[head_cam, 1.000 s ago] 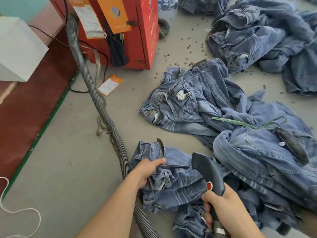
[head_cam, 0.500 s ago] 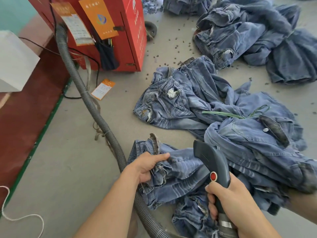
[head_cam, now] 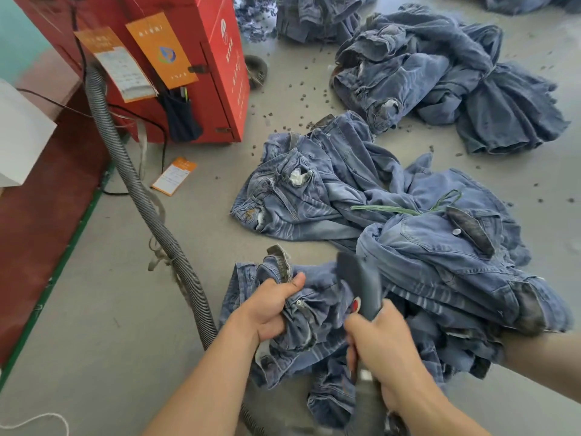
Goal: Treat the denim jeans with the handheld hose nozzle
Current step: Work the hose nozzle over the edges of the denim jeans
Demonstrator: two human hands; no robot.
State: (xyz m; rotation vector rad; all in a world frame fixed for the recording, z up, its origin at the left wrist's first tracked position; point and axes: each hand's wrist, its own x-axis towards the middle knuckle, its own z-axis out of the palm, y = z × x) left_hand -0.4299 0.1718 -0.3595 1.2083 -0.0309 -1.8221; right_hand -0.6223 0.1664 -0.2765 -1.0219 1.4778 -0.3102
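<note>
my left hand (head_cam: 267, 313) grips a bunch of the crumpled blue denim jeans (head_cam: 301, 313) lying on the grey floor (head_cam: 125, 341). my right hand (head_cam: 382, 347) is curled tight round the dark grey plastic hose nozzle (head_cam: 361, 281), which points down at the jeans, just beside my left hand.
</note>
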